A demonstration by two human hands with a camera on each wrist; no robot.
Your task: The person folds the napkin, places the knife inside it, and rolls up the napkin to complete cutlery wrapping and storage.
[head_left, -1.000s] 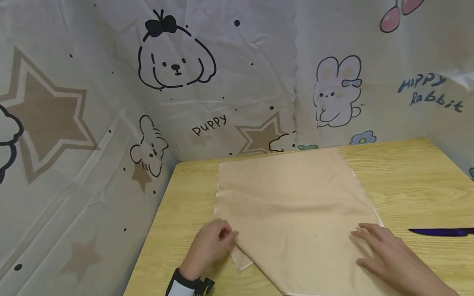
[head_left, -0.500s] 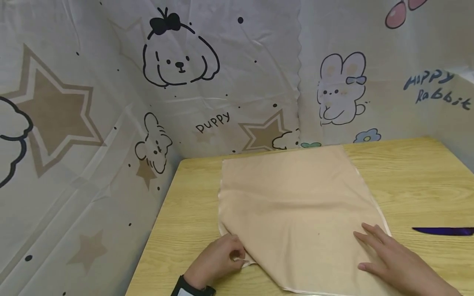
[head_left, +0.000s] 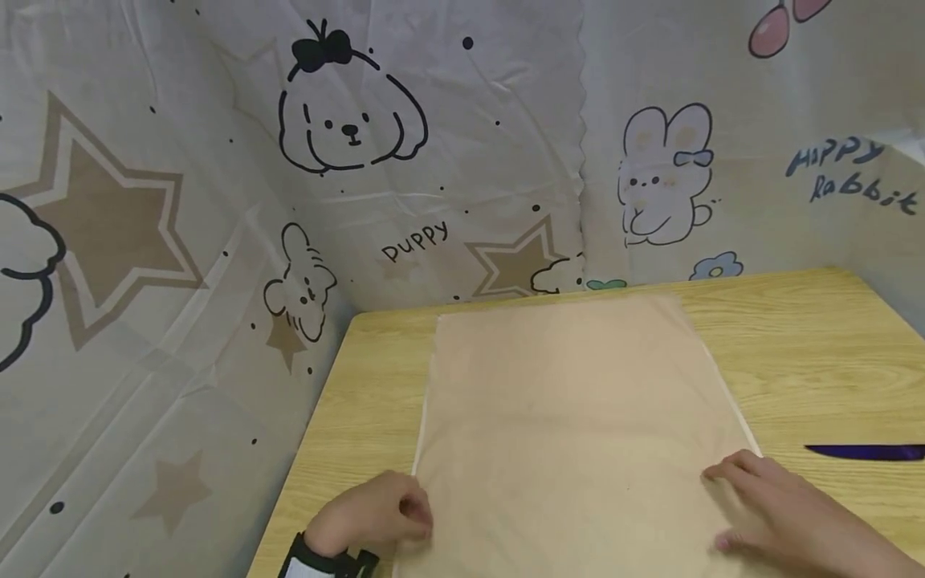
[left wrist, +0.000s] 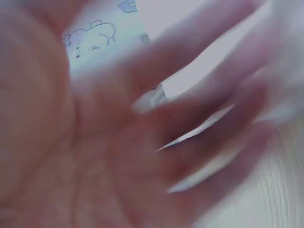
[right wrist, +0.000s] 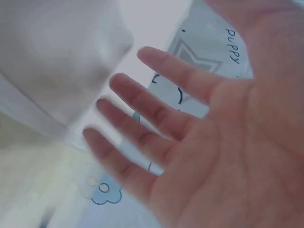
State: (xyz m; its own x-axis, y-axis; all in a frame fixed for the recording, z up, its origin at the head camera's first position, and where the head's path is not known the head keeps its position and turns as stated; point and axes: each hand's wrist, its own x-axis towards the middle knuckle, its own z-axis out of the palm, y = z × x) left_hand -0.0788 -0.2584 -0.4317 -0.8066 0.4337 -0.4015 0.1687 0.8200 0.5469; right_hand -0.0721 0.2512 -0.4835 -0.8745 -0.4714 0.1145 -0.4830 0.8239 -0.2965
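The step in hand appeared to be the spreading and flattening of the cloth [head_left: 578, 417]. The cloth lay over the middle of the desk [head_left: 788, 369], with its far side close along the desk's far edge and bare desk to both sides. The left hand [head_left: 372, 510] stood at the cloth's left border, fingers curled toward the thumb; whether they pinched the fabric could not be told. The right hand [head_left: 780, 506] was positioned at the right border, fingers extended and set wide, holding nothing; light contact with the fabric could not be confirmed. The next move likely called for straightening the near portion and smoothing out the faint creases. The cloth's near side and the desk's near edge fell outside the head view. A dark, blade-shaped object [head_left: 860, 452], toward the desk's right edge, was cut off by the frame. The left wrist view was motion-blurred.
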